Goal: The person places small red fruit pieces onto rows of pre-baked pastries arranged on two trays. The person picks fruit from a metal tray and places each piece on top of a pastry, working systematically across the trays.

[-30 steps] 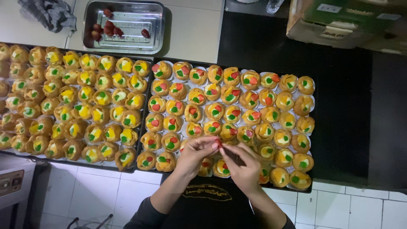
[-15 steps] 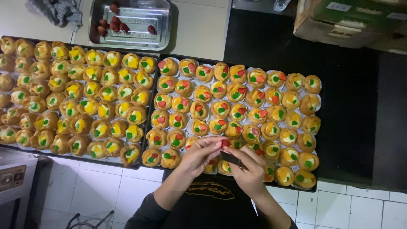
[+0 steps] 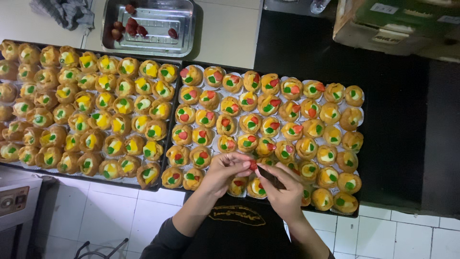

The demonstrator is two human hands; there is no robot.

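Left hand [image 3: 225, 170] pinches a strawberry piece [image 3: 252, 165] over the tarts [image 3: 268, 122] — right hand [image 3: 282, 187] grips a dark knife [image 3: 269, 176] against it, close for trimming.

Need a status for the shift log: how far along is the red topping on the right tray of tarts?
Done: most tarts on the right tray carry red pieces. In hand: left hand pinches a red piece against the dark blade in the right hand. Left: tarts at the tray's right end and the left tray show none.
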